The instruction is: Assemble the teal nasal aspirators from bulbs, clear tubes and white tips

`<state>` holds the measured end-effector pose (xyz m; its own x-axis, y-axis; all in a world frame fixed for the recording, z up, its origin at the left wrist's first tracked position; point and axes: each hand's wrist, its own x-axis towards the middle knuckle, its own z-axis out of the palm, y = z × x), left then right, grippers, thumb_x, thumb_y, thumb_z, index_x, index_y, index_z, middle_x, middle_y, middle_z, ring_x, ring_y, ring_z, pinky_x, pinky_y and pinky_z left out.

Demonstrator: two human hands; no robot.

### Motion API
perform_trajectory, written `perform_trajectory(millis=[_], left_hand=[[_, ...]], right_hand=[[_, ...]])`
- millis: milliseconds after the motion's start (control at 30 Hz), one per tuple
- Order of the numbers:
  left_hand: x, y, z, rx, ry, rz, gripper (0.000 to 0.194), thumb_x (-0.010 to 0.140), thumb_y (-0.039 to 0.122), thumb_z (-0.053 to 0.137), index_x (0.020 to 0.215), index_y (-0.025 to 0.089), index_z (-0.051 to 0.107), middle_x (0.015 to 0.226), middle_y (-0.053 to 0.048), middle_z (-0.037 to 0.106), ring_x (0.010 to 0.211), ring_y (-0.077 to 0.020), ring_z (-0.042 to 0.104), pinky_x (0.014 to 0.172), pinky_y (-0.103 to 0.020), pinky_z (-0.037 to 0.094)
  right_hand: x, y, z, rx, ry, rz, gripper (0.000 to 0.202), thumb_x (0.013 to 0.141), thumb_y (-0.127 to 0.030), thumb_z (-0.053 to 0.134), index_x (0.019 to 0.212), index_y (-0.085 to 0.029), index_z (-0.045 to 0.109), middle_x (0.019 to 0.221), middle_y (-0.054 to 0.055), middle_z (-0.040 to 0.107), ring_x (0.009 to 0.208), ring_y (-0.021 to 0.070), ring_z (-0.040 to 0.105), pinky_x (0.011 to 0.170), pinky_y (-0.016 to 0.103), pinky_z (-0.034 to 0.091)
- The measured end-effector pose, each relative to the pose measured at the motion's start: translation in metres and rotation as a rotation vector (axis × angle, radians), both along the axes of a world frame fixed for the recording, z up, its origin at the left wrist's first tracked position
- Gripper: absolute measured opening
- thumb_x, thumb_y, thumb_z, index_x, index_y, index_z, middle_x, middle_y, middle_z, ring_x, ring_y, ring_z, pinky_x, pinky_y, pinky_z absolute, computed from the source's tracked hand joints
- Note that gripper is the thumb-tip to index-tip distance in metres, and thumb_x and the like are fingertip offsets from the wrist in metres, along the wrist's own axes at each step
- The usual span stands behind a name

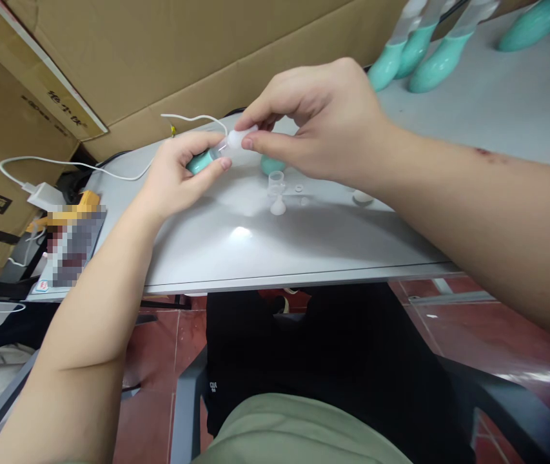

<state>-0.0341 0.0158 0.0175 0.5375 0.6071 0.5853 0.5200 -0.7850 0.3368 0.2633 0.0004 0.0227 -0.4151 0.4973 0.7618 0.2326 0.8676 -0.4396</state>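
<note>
Holds a teal-bodied device [200, 162] in the left hand [173, 169], above the table [207, 258], with thumb and fingers wrapped around it and the clear neck pointing up and to the right. Pinches a white tip [240, 138] at the end of that neck between thumb and fingertips of the right hand [325, 119], narrow in its grasp. Cannot tell the tip as seated or loose at this angle. Has another teal object [273, 165] just below the right hand in view, mostly hidden by it. Has a clear cup [276, 182] nearer on the table, with a small white cone [278, 206] just in front of it, plus a small ring [298, 188] and a faint translucent piece [304, 202] to their right. Partly covers a white rounded piece [362, 197] with the right forearm. Shows three teal devices with clear upper parts [441, 63] at the far right of the table, and one more teal body [536, 26] beyond them. Shows a white adapter [46, 196] and cable [122, 176] at the left, near a yellow-orange object [88, 201] and a pixelated flat item [76, 251]. Faces cardboard [158, 51] behind the table.
</note>
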Motion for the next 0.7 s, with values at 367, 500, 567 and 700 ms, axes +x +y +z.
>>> perform_trajectory(millis=[367, 500, 567, 700], left_hand=[[0.0024, -0.0058, 0.0010, 0.081, 0.034, 0.087, 0.078, 0.114, 0.102, 0.063, 0.132, 0.032, 0.094, 0.109, -0.012, 0.086, 0.111, -0.0370, 0.086, 0.115, -0.060, 0.076], [0.0018, -0.0073, 0.0022, 0.038, 0.033, 0.112, 0.066, 0.115, 0.092, 0.072, 0.131, 0.032, 0.093, 0.110, -0.012, 0.082, 0.117, -0.0385, 0.084, 0.118, -0.060, 0.075], [0.0010, -0.0077, 0.0023, 0.017, 0.038, 0.096, 0.061, 0.115, 0.087, 0.075, 0.132, 0.031, 0.094, 0.111, -0.012, 0.081, 0.118, -0.0388, 0.083, 0.119, -0.060, 0.074], [-0.0011, -0.0060, 0.0001, 0.017, 0.053, 0.083, 0.056, 0.114, 0.080, 0.078, 0.135, 0.031, 0.095, 0.112, -0.012, 0.080, 0.116, -0.0386, 0.083, 0.118, -0.062, 0.074]], right_hand=[[-0.0033, -0.0076, 0.0039, -0.188, 0.139, 0.109, 0.010, 0.105, -0.019, 0.095, 0.106, -0.026, 0.102, 0.115, 0.003, 0.100, 0.104, 0.0242, 0.091, 0.101, 0.042, 0.075], [-0.0042, -0.0062, 0.0015, -0.184, 0.176, 0.144, 0.006, 0.105, -0.022, 0.096, 0.105, -0.026, 0.101, 0.114, 0.006, 0.100, 0.105, 0.0259, 0.093, 0.100, 0.044, 0.074], [-0.0035, -0.0043, 0.0012, -0.181, 0.115, 0.145, 0.006, 0.107, -0.026, 0.095, 0.107, -0.027, 0.101, 0.114, 0.005, 0.099, 0.104, 0.0254, 0.091, 0.100, 0.045, 0.073], [-0.0019, -0.0053, 0.0033, -0.175, 0.048, 0.122, 0.007, 0.107, -0.027, 0.095, 0.107, -0.030, 0.101, 0.113, 0.003, 0.099, 0.102, 0.0251, 0.090, 0.099, 0.045, 0.072]])
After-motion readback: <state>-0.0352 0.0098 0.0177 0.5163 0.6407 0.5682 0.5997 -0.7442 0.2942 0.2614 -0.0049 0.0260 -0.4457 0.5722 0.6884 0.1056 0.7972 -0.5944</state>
